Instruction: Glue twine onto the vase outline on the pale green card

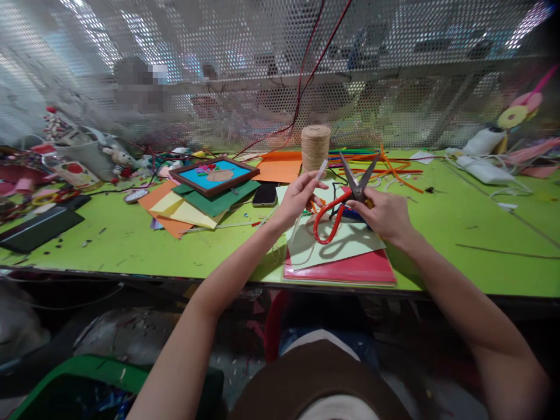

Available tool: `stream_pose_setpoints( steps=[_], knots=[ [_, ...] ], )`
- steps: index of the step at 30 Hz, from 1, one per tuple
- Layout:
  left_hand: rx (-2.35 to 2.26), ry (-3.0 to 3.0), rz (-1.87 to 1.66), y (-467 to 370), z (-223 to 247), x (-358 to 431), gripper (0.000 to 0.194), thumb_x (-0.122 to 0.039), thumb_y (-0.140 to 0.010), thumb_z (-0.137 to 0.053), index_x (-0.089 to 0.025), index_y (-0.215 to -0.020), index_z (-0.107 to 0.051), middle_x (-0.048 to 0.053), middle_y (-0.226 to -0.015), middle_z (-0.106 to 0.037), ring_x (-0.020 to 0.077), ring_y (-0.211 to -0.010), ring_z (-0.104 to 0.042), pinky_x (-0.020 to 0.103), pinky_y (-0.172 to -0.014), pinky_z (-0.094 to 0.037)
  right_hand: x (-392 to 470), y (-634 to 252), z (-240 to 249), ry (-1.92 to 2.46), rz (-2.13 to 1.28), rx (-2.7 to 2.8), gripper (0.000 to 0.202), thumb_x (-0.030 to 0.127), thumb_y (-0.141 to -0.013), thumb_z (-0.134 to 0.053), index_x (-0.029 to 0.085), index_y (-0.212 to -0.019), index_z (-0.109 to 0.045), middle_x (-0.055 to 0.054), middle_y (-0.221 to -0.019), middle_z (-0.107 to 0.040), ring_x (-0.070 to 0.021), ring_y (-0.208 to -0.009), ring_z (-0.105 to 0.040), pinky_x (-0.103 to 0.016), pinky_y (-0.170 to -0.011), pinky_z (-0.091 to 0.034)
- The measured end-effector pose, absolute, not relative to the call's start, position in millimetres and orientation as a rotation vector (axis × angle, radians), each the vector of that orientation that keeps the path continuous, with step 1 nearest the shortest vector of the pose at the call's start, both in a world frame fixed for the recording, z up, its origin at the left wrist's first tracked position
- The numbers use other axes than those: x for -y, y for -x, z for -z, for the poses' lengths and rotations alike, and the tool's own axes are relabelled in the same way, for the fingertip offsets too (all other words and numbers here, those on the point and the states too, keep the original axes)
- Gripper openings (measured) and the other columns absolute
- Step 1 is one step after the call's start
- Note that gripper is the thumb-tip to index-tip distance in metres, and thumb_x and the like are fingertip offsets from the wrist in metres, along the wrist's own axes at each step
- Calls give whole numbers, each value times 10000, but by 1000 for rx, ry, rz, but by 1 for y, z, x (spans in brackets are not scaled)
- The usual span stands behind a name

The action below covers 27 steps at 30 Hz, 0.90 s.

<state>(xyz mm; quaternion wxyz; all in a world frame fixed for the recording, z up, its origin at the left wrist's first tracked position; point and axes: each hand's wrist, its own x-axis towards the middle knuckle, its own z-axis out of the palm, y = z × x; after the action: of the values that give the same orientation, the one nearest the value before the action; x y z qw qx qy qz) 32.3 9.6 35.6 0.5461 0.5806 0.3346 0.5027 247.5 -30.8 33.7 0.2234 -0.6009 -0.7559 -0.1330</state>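
My right hand (385,213) is closed round the pivot area of the red-handled scissors (335,219), whose blades are spread and point away from me. My left hand (300,200) pinches a small whitish translucent piece (322,169), with a thin strand hanging below. Under both hands lies a pale green sheet (306,251) on a red folder (345,267). Small orange and dark bits, partly hidden by the hands and scissors, lie on the sheet. Behind the hands stands a spool of twine (315,146).
A framed picture (214,175) rests on coloured papers (188,210) at the left, beside a phone (265,195). Orange pipe cleaners (396,169) lie behind my right hand. White adapters and cable (483,169) are at the far right. A green bin (87,364) stands below the table edge.
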Motion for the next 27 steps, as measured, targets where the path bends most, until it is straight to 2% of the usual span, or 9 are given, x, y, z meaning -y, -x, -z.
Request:
stream_pose_setpoints(
  steps=[2,5,8,12,16,23,27],
  knots=[
    [-744,-1368,-1196,-32,-32,-12,283,-326,-900,-629,-179,-1141,-640,37,-1031,-674,38,-609,-620,131,-442,-355,31,-246,-32,1649,363,2137,779,761,-907,-185,177,-907,-700,-102,-686,-672,-214,-622,-566,-303,-571,-238],
    [-641,-1334,-1166,-31,-29,-16,275,-231,-844,-672,-173,-1113,-676,44,-1008,-664,84,-779,-650,133,-497,-398,32,-245,-31,1601,344,2209,805,773,-900,-175,175,-953,-711,-112,-706,-689,-223,-633,-575,-300,-569,-233],
    [-552,-1284,-1106,-29,-30,-16,346,-172,-773,-707,-189,-1118,-690,50,-1010,-667,98,-824,-634,143,-535,-410,31,-246,-30,1543,337,2265,829,794,-886,-173,179,-1008,-716,-120,-741,-708,-229,-629,-580,-298,-564,-219],
    [-521,-1276,-1015,-27,-36,-10,443,-164,-741,-689,-212,-1180,-649,30,-958,-652,64,-661,-559,157,-480,-346,32,-246,-31,1512,355,2299,856,810,-872,-151,182,-1022,-711,-124,-768,-721,-232,-626,-582,-299,-562,-206],
    [-596,-1344,-1031,-28,-38,-6,291,-286,-801,-689,-202,-1072,-630,-19,-809,-588,17,-486,-378,161,-423,-224,34,-244,-30,1498,376,2340,872,822,-860,-113,180,-917,-701,-124,-772,-720,-227,-631,-578,-302,-565,-197],
    [-598,-1420,-1060,-29,-37,-7,330,-396,-752,-770,-157,-918,-616,-24,-737,-586,8,-451,-334,175,-421,-201,34,-244,-29,1485,363,2369,792,786,-893,-191,171,-916,-690,-121,-813,-727,-210,-640,-577,-304,-569,-199],
    [-643,-1425,-1034,-28,-41,-5,346,-436,-779,-744,-153,-965,-674,-32,-711,-537,12,-460,-294,187,-426,-167,34,-244,-28,1467,357,2378,744,764,-907,-237,175,-931,-691,-116,-832,-729,-201,-643,-574,-304,-574,-198]
  ],
)
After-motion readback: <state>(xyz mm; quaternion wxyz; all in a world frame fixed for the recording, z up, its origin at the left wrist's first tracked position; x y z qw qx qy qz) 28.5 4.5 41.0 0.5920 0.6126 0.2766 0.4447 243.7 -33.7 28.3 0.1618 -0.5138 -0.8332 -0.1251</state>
